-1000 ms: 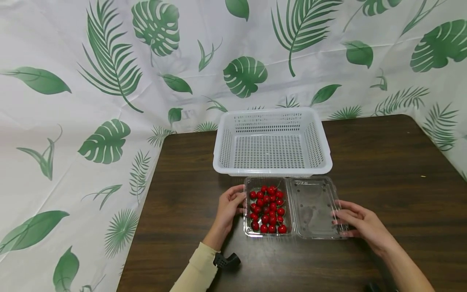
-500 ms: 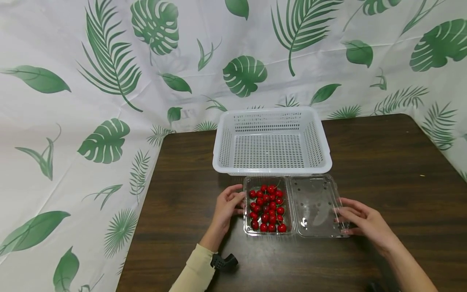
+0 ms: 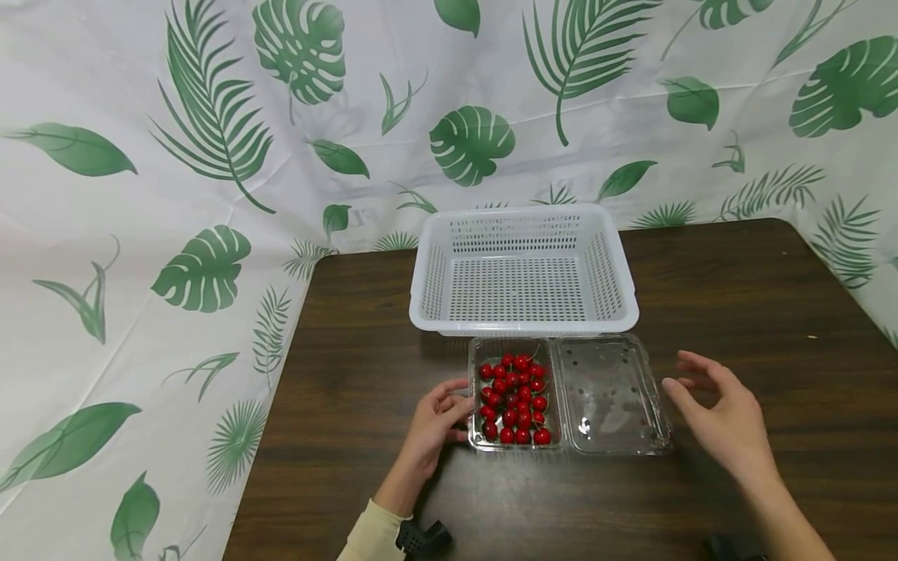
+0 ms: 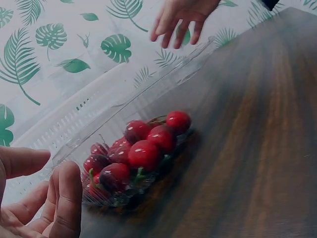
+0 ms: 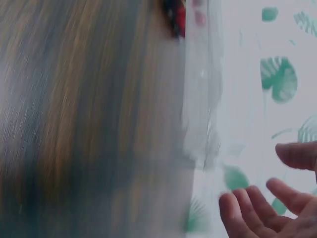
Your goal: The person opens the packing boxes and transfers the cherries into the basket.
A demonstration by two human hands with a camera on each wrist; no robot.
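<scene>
Red cherries (image 3: pixel 517 403), some with green stems, lie in the left half of a clear plastic clamshell box (image 3: pixel 474 421). Its lid (image 3: pixel 612 393), dotted with holes, is folded out flat to the right. My left hand (image 3: pixel 429 427) is at the box's left edge, fingertips right at the rim; the left wrist view shows thumb and bent fingers apart, with the cherries (image 4: pixel 143 153) beyond them. My right hand (image 3: pixel 730 417) is raised just right of the lid, fingers loosely spread and holding nothing. In the right wrist view that hand (image 5: pixel 272 208) has its thumb apart from the fingers.
A white perforated basket (image 3: pixel 525 327) stands directly behind the box, with nothing visible inside. The dark wooden table (image 3: pixel 715 312) extends to both sides. A white leaf-print cloth (image 3: pixel 393 179) covers the background. Black straps with small devices (image 3: pixel 423 538) are on the wrists.
My right hand has let go of the lid's right edge and moved away to the right. My left hand has slid slightly toward me along the box's left rim.
</scene>
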